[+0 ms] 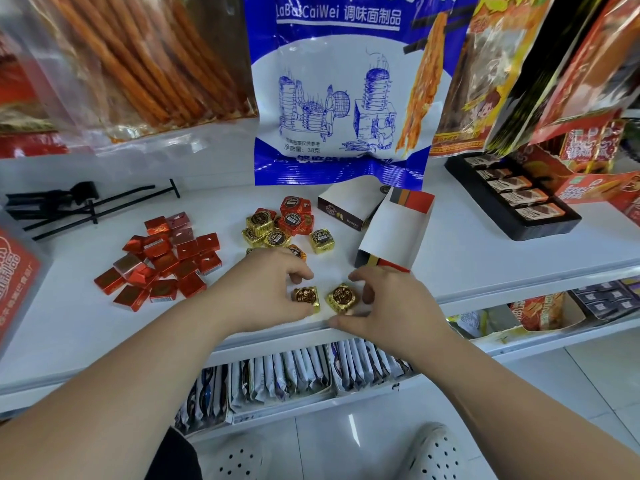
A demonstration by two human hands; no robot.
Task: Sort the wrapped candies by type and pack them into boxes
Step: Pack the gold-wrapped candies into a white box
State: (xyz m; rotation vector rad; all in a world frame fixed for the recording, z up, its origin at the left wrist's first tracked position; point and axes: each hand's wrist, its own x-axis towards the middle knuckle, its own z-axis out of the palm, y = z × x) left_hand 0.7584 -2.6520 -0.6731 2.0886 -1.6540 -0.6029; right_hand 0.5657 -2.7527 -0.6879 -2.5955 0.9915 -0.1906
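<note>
Sorting wrapped candies on a white shelf [485, 258].

Both hands work at the shelf's front edge: the left hand [266, 292] pinches one gold-wrapped candy [306, 296] between thumb and fingers, and the right hand [388, 306] curls loosely around a second gold candy [342, 297], fingertips touching its sides. Behind them lies a mixed cluster of gold and orange-red round-labelled candies [280, 226]; to the left, well apart, sits a pile of red square candies [166, 258]. Two open white boxes stand right of the cluster, the nearer box [394, 233] just beyond the right hand, the farther box [349, 206] behind it. Snack bags [332, 88] hang above.
</note>
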